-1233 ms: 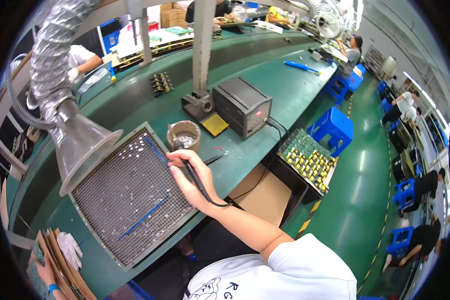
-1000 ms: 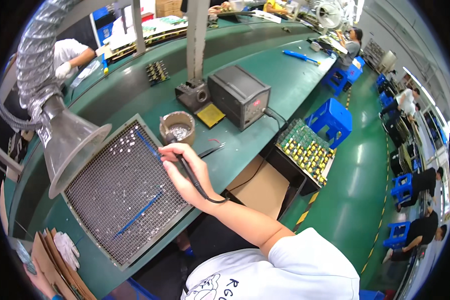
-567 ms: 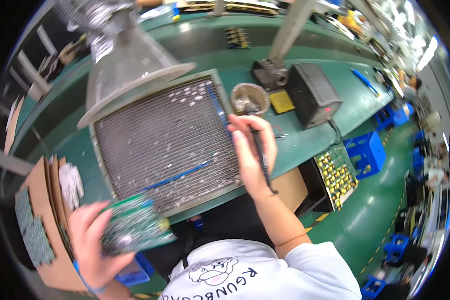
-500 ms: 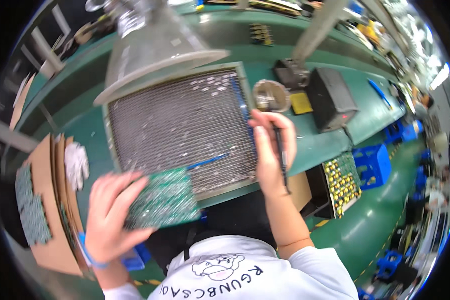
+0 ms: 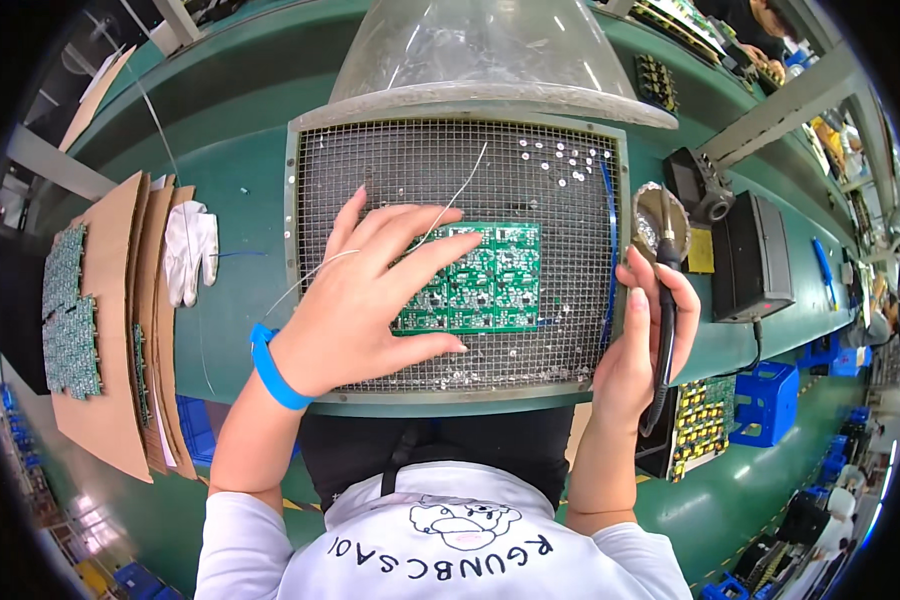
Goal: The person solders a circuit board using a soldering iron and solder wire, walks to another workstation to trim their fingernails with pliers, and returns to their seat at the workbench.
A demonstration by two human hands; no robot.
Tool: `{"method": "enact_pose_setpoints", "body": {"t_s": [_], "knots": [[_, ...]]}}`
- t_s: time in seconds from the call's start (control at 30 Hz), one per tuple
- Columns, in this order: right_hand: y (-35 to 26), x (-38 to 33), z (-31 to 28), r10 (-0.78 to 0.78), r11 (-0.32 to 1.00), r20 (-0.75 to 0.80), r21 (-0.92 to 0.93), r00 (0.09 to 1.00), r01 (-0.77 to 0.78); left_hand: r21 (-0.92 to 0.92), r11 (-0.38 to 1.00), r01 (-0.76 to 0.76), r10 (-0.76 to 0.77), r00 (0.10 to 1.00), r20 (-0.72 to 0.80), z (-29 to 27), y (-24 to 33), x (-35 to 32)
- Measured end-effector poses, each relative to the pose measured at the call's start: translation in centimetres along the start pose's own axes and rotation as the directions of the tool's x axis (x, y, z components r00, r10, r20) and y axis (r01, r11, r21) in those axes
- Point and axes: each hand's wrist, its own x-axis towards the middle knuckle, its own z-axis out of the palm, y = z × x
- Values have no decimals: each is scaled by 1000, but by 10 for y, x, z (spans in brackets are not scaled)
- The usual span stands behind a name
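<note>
A green circuit board panel [image 5: 505, 280] with several repeated sections lies on a metal mesh tray [image 5: 570, 240]. My left hand [image 5: 370, 290] rests over the panel's left part, its fingers spread and its thumb near the lower edge. A thin pale wire [image 5: 467, 185], like solder wire, passes among the left fingers; whether they pinch it is unclear. In my right hand [image 5: 645, 345] is a soldering iron [image 5: 664, 335], held beside the tray's right edge. Its tip end points into a round foil-like cup [image 5: 650, 205].
A clear hood [image 5: 480, 60] stands behind the tray. Small white pieces [image 5: 562, 160] lie on the mesh. To the right are a black box [image 5: 750, 255] and a yellow sponge [image 5: 700, 250]; leftward, a white glove [image 5: 188, 250] and cardboard [image 5: 110, 330] with boards.
The panel has gone from my left hand's grip near the front edge to lying on the mesh. My right hand has brought the soldering iron's tip to the cup. The view has shifted.
</note>
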Motion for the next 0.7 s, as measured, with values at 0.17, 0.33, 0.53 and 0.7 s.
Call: {"method": "enact_pose_setpoints", "body": {"t_s": [0.17, 0.33, 0.53, 0.7], "knots": [[2, 0, 0, -19, 998, 0, -57, 1000, 19, 76, 997, 7, -6, 1000, -4, 5, -1, 1], [3, 0, 1, -42, 996, 11, -74, 999, 43, 92, 995, 28, -19, 995, -100, 7, 1, 4], [-7, -8, -3, -111, 992, 76, -45, 991, 115, 111, 992, -54, 84, 956, -281, 6, 7, -9], [-29, -17, 21, 71, 993, 226, 79, 972, -91, -373, 913, -165, 157, 986, -52, 21, 37, -8]]}}
